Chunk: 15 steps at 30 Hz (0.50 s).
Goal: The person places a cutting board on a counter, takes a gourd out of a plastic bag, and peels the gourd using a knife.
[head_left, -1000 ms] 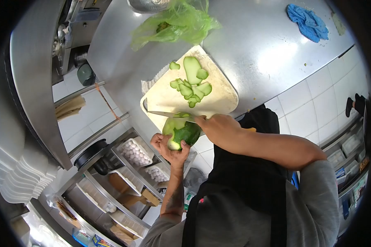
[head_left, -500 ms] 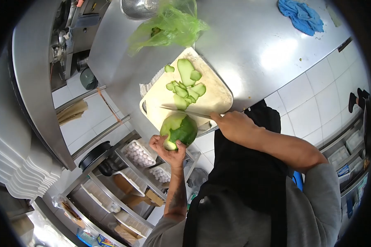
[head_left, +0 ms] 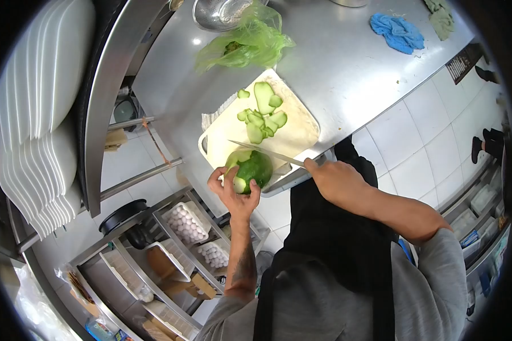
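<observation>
My left hand (head_left: 235, 193) grips a round green fruit (head_left: 255, 171) at the near corner of the cream cutting board (head_left: 297, 120). Pale patches show on the fruit where its skin is off. In my right hand (head_left: 335, 179) is the handle of a long knife (head_left: 270, 153), whose blade lies across the top of the fruit and points left. Several cut green peelings (head_left: 264, 98) are scattered on the board beyond the blade. A folded cloth shows under the board's left edge.
Beyond the board lie a green plastic bag (head_left: 250, 44) and a metal colander (head_left: 219, 12). A blue cloth (head_left: 397, 33) is at the right of the steel table (head_left: 347, 68). Egg trays (head_left: 186, 223) sit on shelves below left; stacked white plates (head_left: 37, 68) stand left. A person's feet show at right.
The knife has come away from the fruit and back over it, with a larger peeling now among the pieces on the board. My left hand still holds the fruit. The view has shifted.
</observation>
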{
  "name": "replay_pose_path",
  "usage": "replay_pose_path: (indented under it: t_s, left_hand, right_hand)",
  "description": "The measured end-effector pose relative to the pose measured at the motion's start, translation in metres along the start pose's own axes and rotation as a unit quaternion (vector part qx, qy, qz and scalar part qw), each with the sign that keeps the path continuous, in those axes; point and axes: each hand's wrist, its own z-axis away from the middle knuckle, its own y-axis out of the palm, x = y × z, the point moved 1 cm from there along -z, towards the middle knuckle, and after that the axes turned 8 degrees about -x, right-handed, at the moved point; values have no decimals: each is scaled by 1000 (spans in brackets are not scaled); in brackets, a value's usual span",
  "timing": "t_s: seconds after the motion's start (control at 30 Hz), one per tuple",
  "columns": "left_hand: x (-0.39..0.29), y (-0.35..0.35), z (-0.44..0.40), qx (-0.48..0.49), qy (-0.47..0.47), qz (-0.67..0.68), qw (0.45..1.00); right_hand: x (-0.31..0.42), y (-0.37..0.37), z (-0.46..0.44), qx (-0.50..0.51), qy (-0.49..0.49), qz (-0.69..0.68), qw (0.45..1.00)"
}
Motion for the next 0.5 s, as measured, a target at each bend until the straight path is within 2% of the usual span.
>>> replay_pose_path:
  t_s: [0.03, 0.2, 0.3, 0.5]
  left_hand:
    - [0, 3, -1, 20, 26, -21, 999]
    - [-1, 11, 3, -23, -10, 5, 1000]
    - [-3, 11, 4, -48, -8, 9, 999]
    - [-2, 9, 4, -31, -23, 28, 999]
  right_hand:
    - [5, -4, 9, -1, 2, 5, 1000]
    - [25, 7, 49, -64, -13, 139, 988]
    - [32, 25, 55, -99, -20, 175, 979]
    - [49, 22, 72, -98, -24, 247, 964]
